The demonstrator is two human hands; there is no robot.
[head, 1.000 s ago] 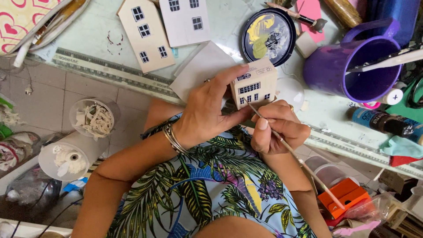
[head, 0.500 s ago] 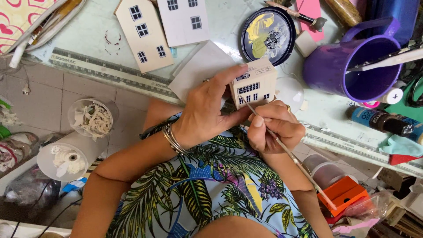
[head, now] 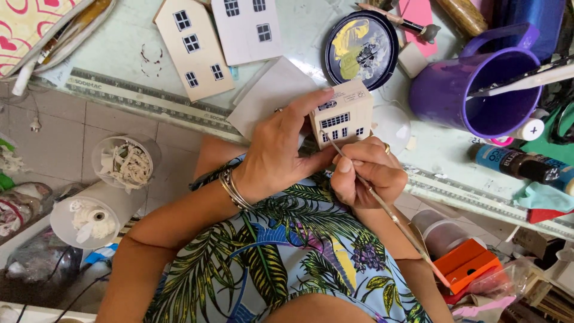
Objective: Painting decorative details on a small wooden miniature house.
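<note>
Your left hand [head: 281, 155] is closed around the little wooden house [head: 344, 118], holding it up at the near edge of the table [head: 119, 54]. Your right hand [head: 368, 173] pinches a thin paintbrush [head: 388, 209], and its tip touches the house's window wall. A purple mug [head: 472, 90] stands to the right. A round paint lid [head: 362, 51] lies just beyond the house.

Pale green table [head: 119, 48] holds two flat house cutouts [head: 194, 48], purple mug [head: 478, 90], paint-smeared round lid [head: 362, 51]. Dark paint bottle [head: 520, 164] lies near the table's edge.
</note>
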